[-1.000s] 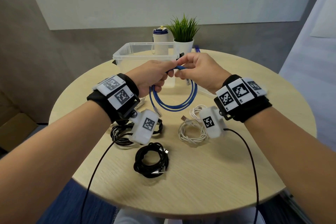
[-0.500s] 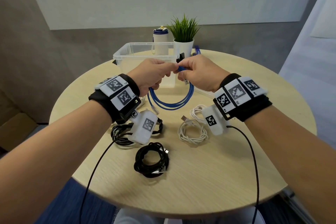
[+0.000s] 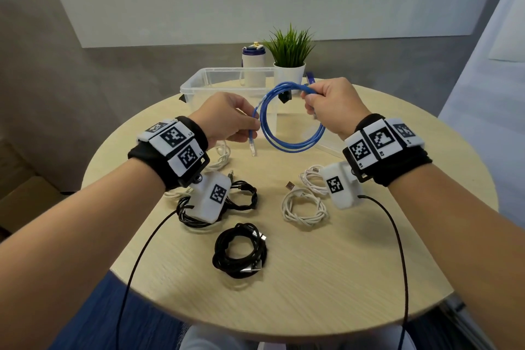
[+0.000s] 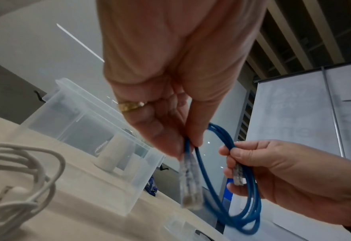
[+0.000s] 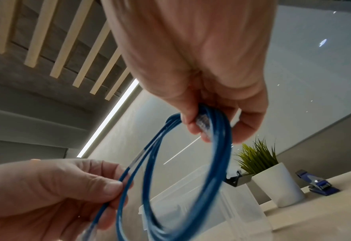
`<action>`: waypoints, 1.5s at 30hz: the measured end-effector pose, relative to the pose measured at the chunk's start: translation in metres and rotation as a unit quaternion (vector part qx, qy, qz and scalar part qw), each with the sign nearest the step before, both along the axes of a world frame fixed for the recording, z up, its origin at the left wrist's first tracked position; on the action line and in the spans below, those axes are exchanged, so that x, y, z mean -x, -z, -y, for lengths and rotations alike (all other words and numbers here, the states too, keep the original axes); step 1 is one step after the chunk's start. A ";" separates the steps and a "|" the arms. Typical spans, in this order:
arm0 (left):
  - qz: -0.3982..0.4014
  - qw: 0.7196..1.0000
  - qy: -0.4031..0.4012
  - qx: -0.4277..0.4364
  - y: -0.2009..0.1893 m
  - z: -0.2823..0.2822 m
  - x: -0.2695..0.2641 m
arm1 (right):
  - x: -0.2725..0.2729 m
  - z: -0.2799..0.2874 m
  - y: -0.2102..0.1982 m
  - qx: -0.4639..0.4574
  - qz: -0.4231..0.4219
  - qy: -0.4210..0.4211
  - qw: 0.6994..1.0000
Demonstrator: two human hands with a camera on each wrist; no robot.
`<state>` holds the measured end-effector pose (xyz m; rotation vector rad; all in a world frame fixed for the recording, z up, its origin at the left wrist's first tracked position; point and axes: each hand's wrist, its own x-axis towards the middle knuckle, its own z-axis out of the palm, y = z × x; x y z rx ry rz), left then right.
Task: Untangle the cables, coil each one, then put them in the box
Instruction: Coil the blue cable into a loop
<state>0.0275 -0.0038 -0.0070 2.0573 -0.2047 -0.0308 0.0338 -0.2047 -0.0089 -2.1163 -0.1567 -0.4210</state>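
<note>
A blue network cable hangs coiled in a ring above the round table, in front of the clear plastic box. My right hand grips the top of the coil together with one clear plug. My left hand pinches the cable's free end just above the other clear plug, which dangles down. On the table lie two black coils and white coils.
Behind the box stand a white bottle with a blue cap and a potted plant. A blue clip lies beside the pot. The box's lid lies to its right. The round table ends close to my body.
My hands have parted: the right one lifted the blue coil up and to the right, while the left one drew the free plug end out to the left.
</note>
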 end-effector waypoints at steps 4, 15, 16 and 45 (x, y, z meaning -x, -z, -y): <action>0.072 0.995 -0.059 -0.034 -0.006 -0.005 -0.005 | 0.000 0.006 0.004 0.016 -0.032 0.006 0.999; 0.073 0.993 -0.074 0.064 -0.008 -0.004 -0.009 | 0.019 -0.006 -0.014 -0.209 -0.098 -0.155 0.961; 0.041 0.992 -0.040 0.112 -0.008 -0.003 -0.007 | 0.018 -0.006 -0.014 -0.213 -0.092 -0.144 0.962; -0.097 0.973 0.107 0.179 -0.008 0.013 0.013 | 0.008 -0.009 -0.006 -0.216 -0.013 -0.056 0.975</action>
